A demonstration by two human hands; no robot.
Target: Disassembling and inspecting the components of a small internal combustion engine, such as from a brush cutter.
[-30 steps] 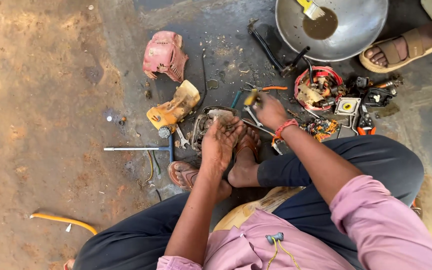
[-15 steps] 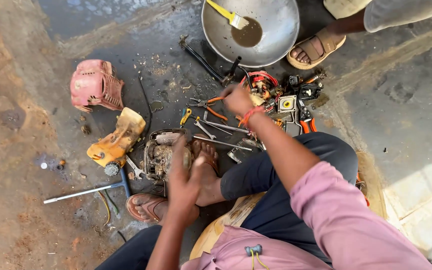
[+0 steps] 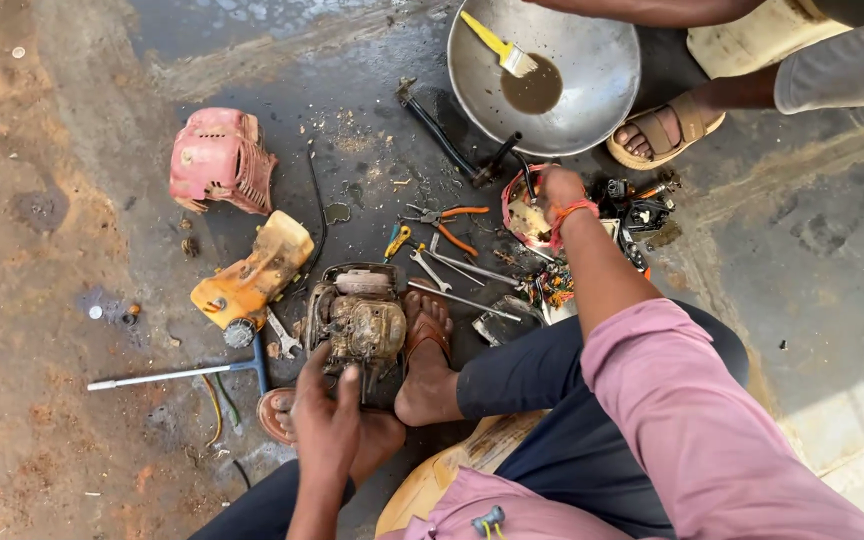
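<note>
Small engine block (image 3: 360,322), grimy, sits on the oily ground just ahead of the person's 2 sandalled feet, long axis running away from the body. Left hand (image 3: 324,408) is the nearer one: it touches the block's near edge, fingers curled onto it from behind, forearm coming straight up from below. Right hand (image 3: 554,190) is well apart, arm stretched forward and right, fingers closed down on a round red part (image 3: 522,212); what it pinches, cannot tell. Between the hands: spanners (image 3: 452,272), orange-handled pliers (image 3: 442,218). Left of the block: yellow fuel tank (image 3: 252,275), pink cover (image 3: 220,160). Beyond: steel bowl (image 3: 592,90), another person's foot (image 3: 657,130)
</note>
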